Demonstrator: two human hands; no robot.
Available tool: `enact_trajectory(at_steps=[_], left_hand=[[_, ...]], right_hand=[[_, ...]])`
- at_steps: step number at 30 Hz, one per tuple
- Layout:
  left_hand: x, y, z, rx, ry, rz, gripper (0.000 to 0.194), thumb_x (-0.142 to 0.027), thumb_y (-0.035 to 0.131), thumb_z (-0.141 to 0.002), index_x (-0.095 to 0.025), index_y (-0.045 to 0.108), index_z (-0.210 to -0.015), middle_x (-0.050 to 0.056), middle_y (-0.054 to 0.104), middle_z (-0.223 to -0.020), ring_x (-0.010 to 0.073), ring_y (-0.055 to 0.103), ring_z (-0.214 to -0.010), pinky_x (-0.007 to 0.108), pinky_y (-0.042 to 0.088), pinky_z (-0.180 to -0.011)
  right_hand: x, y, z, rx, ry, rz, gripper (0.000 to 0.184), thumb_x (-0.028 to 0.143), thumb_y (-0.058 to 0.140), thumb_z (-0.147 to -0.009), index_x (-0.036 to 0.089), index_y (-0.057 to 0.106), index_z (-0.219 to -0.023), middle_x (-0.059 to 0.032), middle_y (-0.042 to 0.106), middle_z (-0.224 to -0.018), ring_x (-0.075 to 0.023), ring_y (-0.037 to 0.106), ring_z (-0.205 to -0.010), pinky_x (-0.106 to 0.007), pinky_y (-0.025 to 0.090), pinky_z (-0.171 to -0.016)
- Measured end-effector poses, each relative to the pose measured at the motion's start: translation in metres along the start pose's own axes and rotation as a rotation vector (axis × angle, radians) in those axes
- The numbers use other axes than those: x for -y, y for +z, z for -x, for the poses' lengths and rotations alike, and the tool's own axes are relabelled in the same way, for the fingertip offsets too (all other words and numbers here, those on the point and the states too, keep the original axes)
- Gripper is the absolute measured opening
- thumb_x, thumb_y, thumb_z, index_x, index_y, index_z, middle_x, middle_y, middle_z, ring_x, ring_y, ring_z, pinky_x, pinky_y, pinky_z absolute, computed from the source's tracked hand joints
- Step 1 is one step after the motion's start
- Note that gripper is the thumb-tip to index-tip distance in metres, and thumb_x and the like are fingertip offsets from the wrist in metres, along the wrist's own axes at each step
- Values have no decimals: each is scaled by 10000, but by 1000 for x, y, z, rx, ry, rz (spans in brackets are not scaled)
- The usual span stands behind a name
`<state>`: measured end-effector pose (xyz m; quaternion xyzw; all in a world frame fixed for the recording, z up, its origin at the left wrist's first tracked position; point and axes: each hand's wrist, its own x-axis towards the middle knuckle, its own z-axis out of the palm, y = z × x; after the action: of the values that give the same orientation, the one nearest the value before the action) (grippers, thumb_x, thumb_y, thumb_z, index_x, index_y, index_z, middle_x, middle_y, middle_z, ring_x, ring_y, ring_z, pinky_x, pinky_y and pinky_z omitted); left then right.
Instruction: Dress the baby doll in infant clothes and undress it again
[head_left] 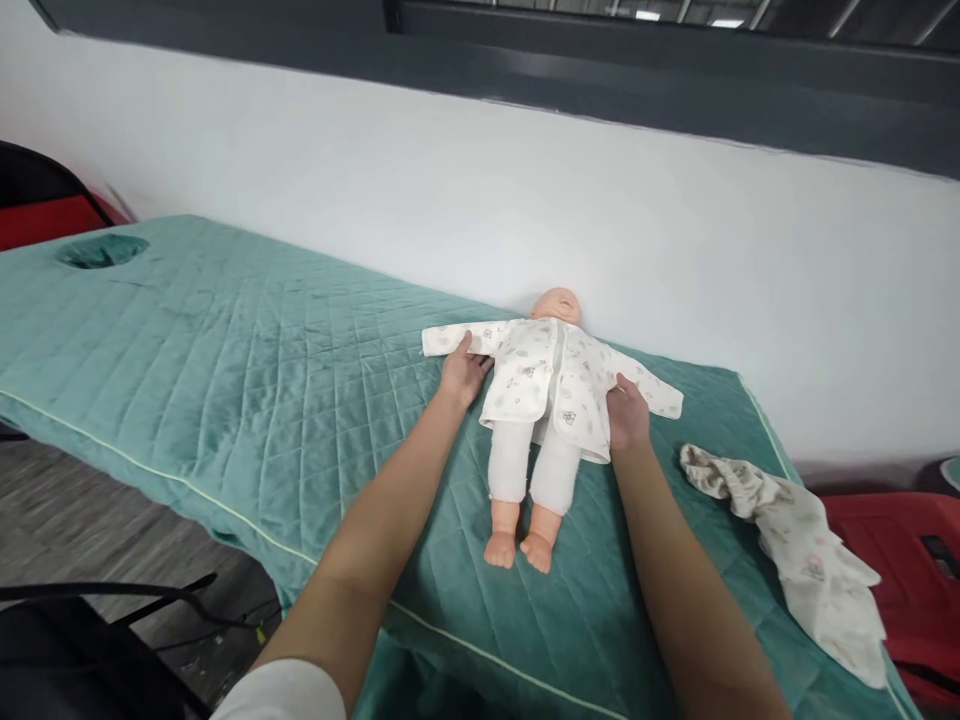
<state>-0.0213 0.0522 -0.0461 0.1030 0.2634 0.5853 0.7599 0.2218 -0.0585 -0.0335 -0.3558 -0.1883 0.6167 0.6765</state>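
Observation:
A baby doll (517,465) lies on its back on the bed, head toward the wall and bare feet toward me. It wears a white printed jacket (517,375), with both sleeves spread out sideways, and white leggings. My left hand (465,375) is at the sleeve on the left, thumb on top of the cloth and fingers beneath its lower edge. At the other side, my right hand (628,415) is closed around the sleeve's lower edge near the jacket's side, its fingers partly hidden. No doll hands show at the cuffs.
A green quilted cover (262,340) lies over the bed, which has a face hole (103,251) at far left. Crumpled printed baby clothing (802,560) lies at the right edge. Behind stands a white wall (337,170). A red case (911,580) is beyond the right end.

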Motion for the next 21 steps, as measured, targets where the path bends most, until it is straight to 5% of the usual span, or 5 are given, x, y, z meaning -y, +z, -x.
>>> enact_trajectory(at_steps=[8, 18, 21], left_hand=[[-41, -18, -23, -206, 374, -62, 284, -352, 420, -1015, -163, 611, -1105, 103, 697, -1195, 193, 652, -1145, 335, 569, -925], [-58, -29, -30, -259, 489, -144, 240, -254, 410, -1007, -125, 599, -935, 97, 708, -1054, 187, 673, -1050, 346, 557, -940], [-58, -34, -26, -307, 560, -233, 185, -146, 415, -959, -140, 588, -1024, 88, 707, -1053, 176, 686, -1017, 326, 542, -934]], right_hand=[[1, -2, -6, 7, 8, 54, 376, 369, 433, -874, 207, 654, -1132, -52, 757, -1050, -262, 636, -1193, -528, 490, -1054], [5, 3, -7, 5, 10, 28, 359, 356, 444, -866, 213, 663, -1111, -56, 753, -1059, -255, 651, -1159, -522, 483, -1048], [8, 1, -9, 20, 19, -12, 359, 338, 424, -868, 200, 664, -1097, -58, 756, -1027, -248, 659, -1139, -510, 489, -1046]])
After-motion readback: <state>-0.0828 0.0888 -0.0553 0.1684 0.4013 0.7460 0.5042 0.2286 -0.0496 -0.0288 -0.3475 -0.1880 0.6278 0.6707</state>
